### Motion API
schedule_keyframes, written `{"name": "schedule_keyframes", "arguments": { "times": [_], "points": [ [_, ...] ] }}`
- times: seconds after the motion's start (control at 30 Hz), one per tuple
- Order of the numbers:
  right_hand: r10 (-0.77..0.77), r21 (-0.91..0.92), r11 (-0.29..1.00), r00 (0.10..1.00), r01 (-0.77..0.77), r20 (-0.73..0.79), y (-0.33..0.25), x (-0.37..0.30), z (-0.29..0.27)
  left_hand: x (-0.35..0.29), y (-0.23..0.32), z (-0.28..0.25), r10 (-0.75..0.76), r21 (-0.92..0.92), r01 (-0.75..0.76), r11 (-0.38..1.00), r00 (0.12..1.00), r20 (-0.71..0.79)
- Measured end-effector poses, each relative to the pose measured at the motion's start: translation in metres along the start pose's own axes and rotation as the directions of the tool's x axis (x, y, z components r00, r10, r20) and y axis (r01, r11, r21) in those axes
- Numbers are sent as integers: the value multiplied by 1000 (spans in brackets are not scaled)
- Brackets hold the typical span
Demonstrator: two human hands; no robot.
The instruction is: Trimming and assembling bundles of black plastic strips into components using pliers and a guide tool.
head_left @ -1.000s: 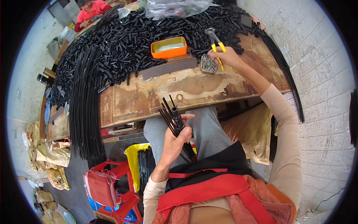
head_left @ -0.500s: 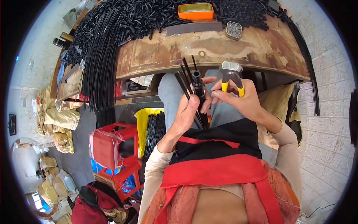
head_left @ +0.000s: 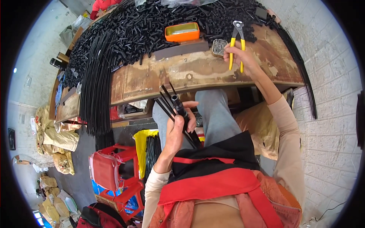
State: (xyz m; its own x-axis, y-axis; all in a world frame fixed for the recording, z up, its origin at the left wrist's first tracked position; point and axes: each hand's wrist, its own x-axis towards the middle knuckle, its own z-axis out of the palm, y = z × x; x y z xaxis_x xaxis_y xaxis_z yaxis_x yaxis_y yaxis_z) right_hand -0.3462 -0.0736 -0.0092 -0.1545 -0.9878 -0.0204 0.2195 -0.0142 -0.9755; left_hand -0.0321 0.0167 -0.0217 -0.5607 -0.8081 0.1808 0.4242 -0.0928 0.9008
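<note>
My left hand [head_left: 175,133] is closed around a black tubular fitting [head_left: 177,104] and several thin black rods [head_left: 165,106], held above my lap. The fitting's open end faces up, and the rods stick out beside it. Out over the table, my right hand [head_left: 246,59] grips a pair of end-cutting pincers [head_left: 232,42] with yellow handles and a metal head pointing away from me. Its fingertips are at the edge of a small square tin [head_left: 218,47] of small metal pieces; whether they touch the contents cannot be made out.
The worn wooden table [head_left: 167,78] bears a heap of black tubular parts [head_left: 125,45], an orange tin [head_left: 182,37] and a flat grey strip [head_left: 181,51]. Long black rods [head_left: 95,83] overhang its left edge. Red stools [head_left: 110,167] stand lower left. Another person's red sleeve [head_left: 102,4] shows far left.
My right hand has moved from beside my left hand, forward and up to the small tin, carrying the pincers. My left hand still holds the fitting and rods. The view has shifted.
</note>
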Motion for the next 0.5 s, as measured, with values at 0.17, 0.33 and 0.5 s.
{"name": "schedule_keyframes", "arguments": {
  "times": [0.17, 0.33, 0.5],
  "points": [
    [86, 61, 994, 996, -85, -5, 10, 18, -21, 15, -5, 3, -57, 12, 57, 998, 998, -20],
    [184, 279, 944, 983, -177, 2, 18, 37, -31, 25, -9, 6, -103, 11, 103, 995, 995, -13],
    [198, 272, 939, 977, -213, 82, 20, 30, -28, 28, -10, 5, -86, 3, 86, 996, 996, -27]
  ]
}}
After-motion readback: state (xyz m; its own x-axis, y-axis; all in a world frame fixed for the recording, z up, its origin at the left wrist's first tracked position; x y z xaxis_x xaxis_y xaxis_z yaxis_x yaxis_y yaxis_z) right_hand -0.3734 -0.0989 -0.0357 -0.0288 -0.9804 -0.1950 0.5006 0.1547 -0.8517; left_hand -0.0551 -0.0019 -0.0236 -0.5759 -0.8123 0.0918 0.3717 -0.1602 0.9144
